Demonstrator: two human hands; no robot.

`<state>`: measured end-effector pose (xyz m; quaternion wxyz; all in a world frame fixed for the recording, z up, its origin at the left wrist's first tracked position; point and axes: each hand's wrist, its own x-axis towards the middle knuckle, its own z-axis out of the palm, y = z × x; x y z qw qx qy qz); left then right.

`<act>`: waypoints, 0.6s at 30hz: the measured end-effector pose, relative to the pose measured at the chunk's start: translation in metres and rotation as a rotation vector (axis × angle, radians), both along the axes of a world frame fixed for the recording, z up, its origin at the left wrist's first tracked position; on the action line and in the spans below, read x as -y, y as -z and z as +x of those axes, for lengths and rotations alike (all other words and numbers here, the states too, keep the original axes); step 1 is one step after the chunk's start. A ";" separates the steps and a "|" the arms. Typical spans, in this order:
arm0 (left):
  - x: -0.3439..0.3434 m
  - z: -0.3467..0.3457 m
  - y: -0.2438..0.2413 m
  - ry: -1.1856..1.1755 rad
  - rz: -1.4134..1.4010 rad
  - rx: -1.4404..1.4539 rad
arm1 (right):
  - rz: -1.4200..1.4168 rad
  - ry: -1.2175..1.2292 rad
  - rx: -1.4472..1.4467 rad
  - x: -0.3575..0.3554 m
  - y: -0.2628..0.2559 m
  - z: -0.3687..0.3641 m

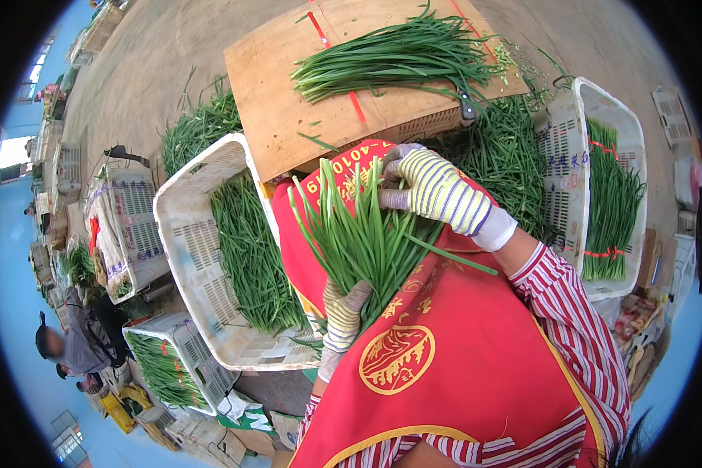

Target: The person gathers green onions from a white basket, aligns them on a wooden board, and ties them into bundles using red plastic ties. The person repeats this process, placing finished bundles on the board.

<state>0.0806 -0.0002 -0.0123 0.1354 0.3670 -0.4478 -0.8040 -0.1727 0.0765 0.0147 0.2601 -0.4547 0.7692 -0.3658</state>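
Note:
Over the red apron (474, 351) my left hand (344, 313), in a striped knit glove, grips a loose bunch of garlic chives (362, 245) around its lower part. The pale stem ends point up and fan out. My right hand (436, 187), gloved alike, is at the bunch's upper right side, thumb and fingers bent at the stems; whether it pinches any is hidden. One leaf sticks out to the right below it. On the wooden board (269, 117) beyond lies a larger pile of chives (392, 55). A knife's black handle (467, 107) shows at the board's near right edge.
A white plastic crate (181, 234) holding chives stands at the left. Another crate (582, 175) at the right holds red-tied bundles (608, 210). Loose greens (509, 158) lie right of the board. More crates and a person (85, 333) are farther left.

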 end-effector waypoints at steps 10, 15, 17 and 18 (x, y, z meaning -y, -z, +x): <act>-0.002 -0.002 -0.001 -0.001 0.005 -0.018 | 0.003 0.030 -0.106 0.006 0.004 0.004; 0.003 0.003 0.003 0.029 -0.016 0.033 | 0.016 0.014 -0.076 0.000 -0.006 0.002; 0.005 0.002 0.005 0.040 -0.029 0.041 | -0.061 0.063 -0.089 -0.003 -0.002 0.001; 0.005 0.001 0.004 0.047 -0.034 0.044 | -0.112 0.105 -0.089 -0.006 0.003 0.001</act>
